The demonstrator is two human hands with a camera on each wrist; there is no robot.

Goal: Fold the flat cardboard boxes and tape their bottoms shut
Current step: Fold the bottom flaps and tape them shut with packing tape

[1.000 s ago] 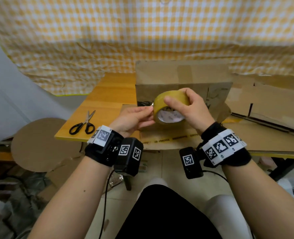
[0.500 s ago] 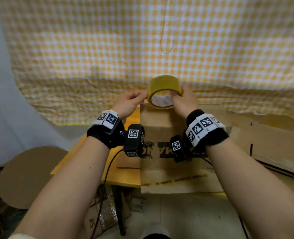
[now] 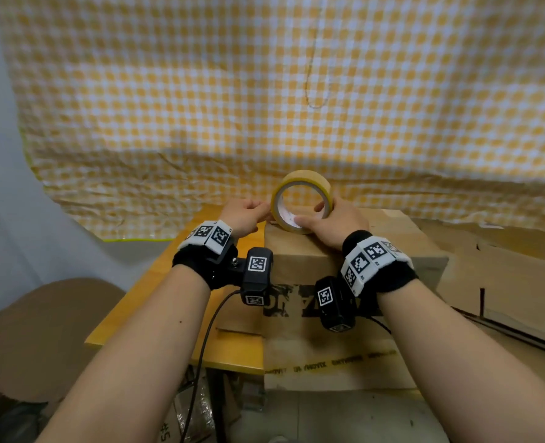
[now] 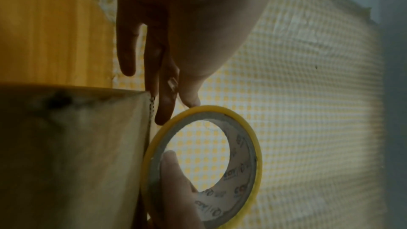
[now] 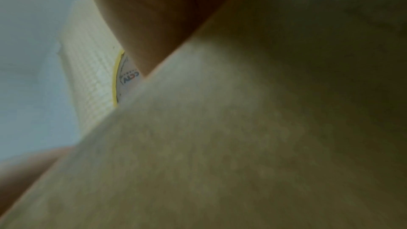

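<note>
At the box's far-left top edge, our right hand grips the tape roll, thumb inside the core, to keep it steady. Left hand pinches what looks like the tape end beside the roll, prob. to stick it down. Box sits on the tabletop.

Both my forearms bare, no sleeves. Left wrist: black fabric band, white strap over it printed with black square fiducial markers. Black camera block bolted beside it on small metal bracket with visible screw, markers on two faces; thin black cable trails down from it. Right wrist: same black band, white marker strap, black camera block with marker, short black cable behind.
</note>
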